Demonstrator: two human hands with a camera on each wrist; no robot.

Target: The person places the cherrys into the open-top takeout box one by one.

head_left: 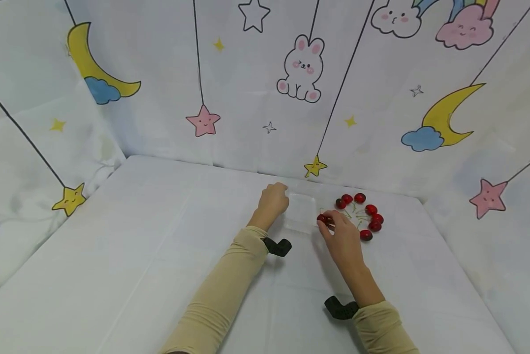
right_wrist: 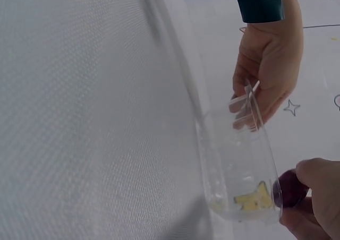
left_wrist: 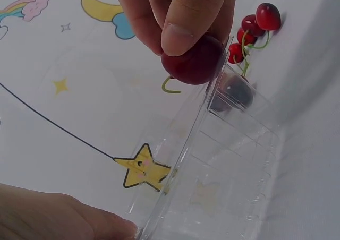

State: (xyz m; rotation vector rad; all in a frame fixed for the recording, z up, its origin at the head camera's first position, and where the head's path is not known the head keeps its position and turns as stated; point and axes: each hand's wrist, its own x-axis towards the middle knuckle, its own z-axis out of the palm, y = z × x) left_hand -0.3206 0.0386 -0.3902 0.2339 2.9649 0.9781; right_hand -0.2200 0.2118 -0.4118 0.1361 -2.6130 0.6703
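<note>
A clear plastic box (head_left: 301, 211) stands on the white table, and my left hand (head_left: 272, 202) grips its left side. In the right wrist view, the fingers of this left hand (right_wrist: 272, 65) curl over the box's rim. My right hand (head_left: 343, 243) pinches a dark red cherry (left_wrist: 194, 62) between thumb and fingers. In the left wrist view a short green stem hangs from that cherry. It is held at the box's right rim; whether it touches the plastic I cannot tell. No cherries show inside the box in the right wrist view.
Several loose cherries (head_left: 371, 210) with green stems lie in a rough ring to the right of the box. Behind the table (head_left: 127, 255) hangs a white cloth (head_left: 158, 128) printed with stars, moons and a bunny. Each wrist carries a black camera mount (head_left: 277, 247).
</note>
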